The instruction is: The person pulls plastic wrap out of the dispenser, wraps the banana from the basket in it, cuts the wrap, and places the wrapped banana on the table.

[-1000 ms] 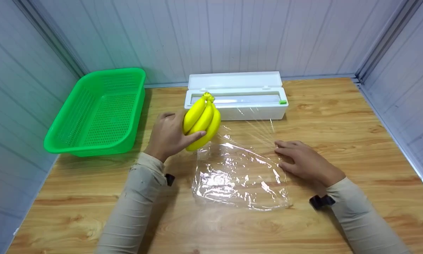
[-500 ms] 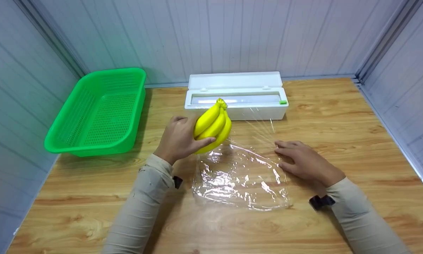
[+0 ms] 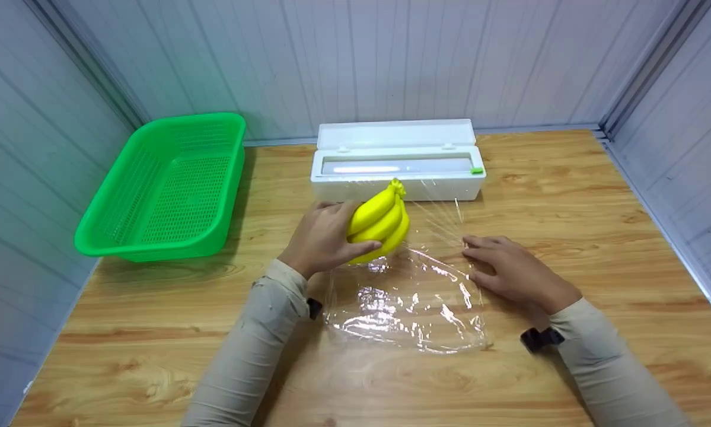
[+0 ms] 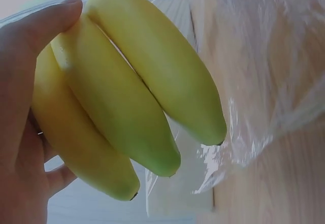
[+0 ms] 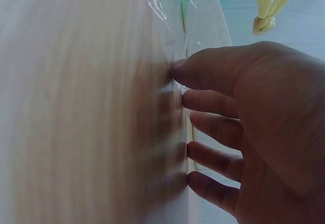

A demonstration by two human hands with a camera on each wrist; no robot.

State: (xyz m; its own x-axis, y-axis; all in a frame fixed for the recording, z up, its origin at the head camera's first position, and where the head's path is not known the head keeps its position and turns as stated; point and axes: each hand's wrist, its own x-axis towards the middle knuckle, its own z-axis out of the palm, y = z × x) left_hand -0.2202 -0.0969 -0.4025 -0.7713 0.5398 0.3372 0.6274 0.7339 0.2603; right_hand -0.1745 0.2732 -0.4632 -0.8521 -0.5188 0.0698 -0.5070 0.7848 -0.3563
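Note:
My left hand (image 3: 327, 238) grips a bunch of yellow bananas (image 3: 385, 225), thumb across the near side, stem pointing up and away. In the left wrist view, the greenish tips of the bananas (image 4: 122, 97) point toward the lower right. The bunch hangs over the far part of a sheet of clear plastic wrap (image 3: 402, 302), which runs from a white wrap dispenser (image 3: 402, 190) toward the near side of the wooden table. At the sheet's right edge rests my right hand (image 3: 518, 274); its spread fingertips (image 5: 195, 99) press down there in the right wrist view.
A green plastic basket (image 3: 213, 237) with a slotted bottom stands at the left. The dispenser's lid (image 3: 395, 135) is raised, and a green slider (image 3: 477, 171) sits at its right end. Pale panel walls (image 3: 379, 65) enclose the table (image 3: 574, 196) at the back and sides.
My left hand has carried the bananas to the right and slightly nearer, from the wrap's left side to over its middle. The right hand has stayed put.

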